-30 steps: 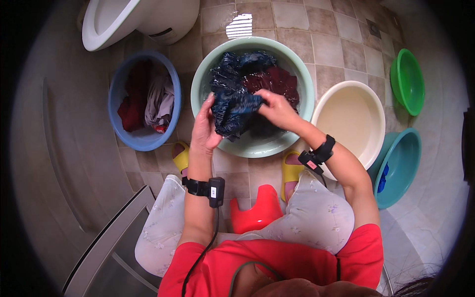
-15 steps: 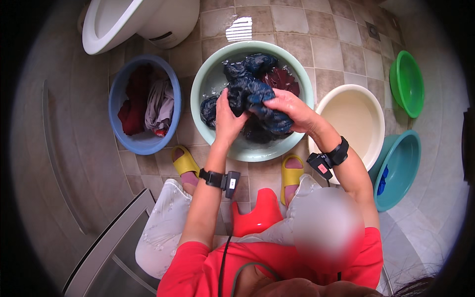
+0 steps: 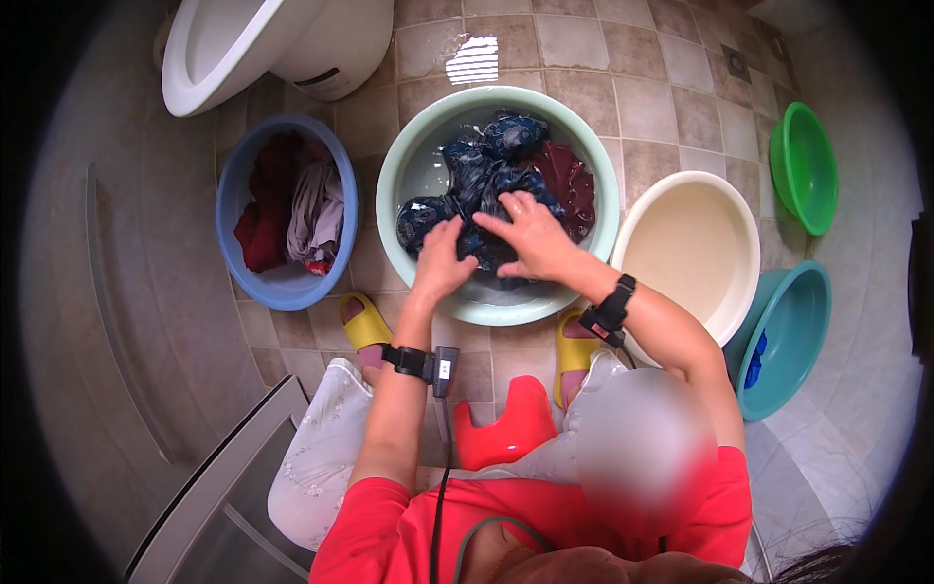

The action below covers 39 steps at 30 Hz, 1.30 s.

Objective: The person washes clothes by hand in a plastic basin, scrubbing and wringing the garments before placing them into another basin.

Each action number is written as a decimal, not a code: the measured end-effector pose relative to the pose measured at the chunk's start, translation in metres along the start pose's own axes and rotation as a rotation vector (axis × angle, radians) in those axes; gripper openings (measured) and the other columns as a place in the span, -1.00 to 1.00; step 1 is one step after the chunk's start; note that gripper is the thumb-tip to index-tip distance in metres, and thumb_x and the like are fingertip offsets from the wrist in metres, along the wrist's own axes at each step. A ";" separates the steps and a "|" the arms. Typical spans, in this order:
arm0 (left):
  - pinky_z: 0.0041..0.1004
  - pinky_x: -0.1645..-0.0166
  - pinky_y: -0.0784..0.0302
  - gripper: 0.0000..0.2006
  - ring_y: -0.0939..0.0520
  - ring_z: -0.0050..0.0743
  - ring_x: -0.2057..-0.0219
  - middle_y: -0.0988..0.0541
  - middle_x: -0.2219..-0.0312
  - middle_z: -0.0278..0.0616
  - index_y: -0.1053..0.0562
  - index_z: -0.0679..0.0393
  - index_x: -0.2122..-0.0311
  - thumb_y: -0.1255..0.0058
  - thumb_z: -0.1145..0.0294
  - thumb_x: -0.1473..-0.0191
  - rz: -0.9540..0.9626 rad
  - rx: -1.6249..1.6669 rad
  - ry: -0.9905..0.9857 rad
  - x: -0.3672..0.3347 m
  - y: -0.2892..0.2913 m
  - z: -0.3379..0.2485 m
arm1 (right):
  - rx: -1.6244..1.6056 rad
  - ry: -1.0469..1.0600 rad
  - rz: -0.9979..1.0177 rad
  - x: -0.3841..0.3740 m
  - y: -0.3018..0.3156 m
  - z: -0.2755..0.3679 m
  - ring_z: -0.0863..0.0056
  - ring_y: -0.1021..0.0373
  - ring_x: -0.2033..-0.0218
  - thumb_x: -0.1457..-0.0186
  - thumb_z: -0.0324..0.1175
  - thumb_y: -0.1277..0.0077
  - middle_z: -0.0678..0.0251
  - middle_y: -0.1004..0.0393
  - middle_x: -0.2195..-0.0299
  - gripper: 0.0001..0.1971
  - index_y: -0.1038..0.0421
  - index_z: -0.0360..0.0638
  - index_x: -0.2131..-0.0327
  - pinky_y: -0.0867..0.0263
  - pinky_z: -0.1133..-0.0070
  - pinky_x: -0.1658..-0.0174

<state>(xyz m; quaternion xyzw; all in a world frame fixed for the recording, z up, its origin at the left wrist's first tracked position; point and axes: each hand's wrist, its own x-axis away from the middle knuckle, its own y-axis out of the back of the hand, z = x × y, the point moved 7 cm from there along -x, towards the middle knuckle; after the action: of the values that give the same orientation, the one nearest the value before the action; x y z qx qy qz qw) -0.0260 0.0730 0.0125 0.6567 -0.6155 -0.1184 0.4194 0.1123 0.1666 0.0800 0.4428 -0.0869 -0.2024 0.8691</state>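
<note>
Wet dark blue patterned clothing (image 3: 477, 165) lies bunched in a pale green basin (image 3: 389, 170) of water. A maroon garment (image 3: 567, 185) sits beside it at the basin's right side. My left hand (image 3: 445, 261) rests at the near left edge of the blue cloth, thumb apart from the fingers. Over the middle of the same cloth, my right hand (image 3: 535, 238) has its fingers spread, with the fingertips at the fabric. Neither hand grips a fold. The cloth beneath my palms is partly hidden.
To the left stands a blue tub (image 3: 226, 219) of maroon and grey clothes. A cream basin (image 3: 691, 263), a green basin (image 3: 806, 170) and a teal basin (image 3: 793, 341) stand right. A red stool (image 3: 506, 428) is below me; a toilet (image 3: 331, 49) stands far left.
Both hands have let go of the blue cloth they were holding bunched up. It has dropped and spread in the basin. My right hand moved left and opened; more of the maroon garment shows.
</note>
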 end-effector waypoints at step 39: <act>-0.15 -0.32 -0.07 -0.43 -0.27 -0.03 -0.20 -0.28 -0.19 -0.09 -0.28 0.10 -0.18 -0.08 0.17 -0.07 -0.737 -0.150 -0.691 -0.004 0.008 -0.077 | -1.632 -0.215 -0.198 -0.018 0.127 0.045 0.53 -0.37 0.04 0.19 -0.68 -0.19 0.36 -0.46 0.06 -0.35 -0.28 -0.25 -0.07 -0.27 0.56 -0.06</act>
<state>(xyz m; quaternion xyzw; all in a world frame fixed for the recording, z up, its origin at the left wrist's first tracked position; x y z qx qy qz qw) 0.0194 0.1091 0.0643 0.7207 -0.4358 -0.5124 0.1677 0.1163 0.2077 0.2098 -0.3431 0.0441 -0.3188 0.8824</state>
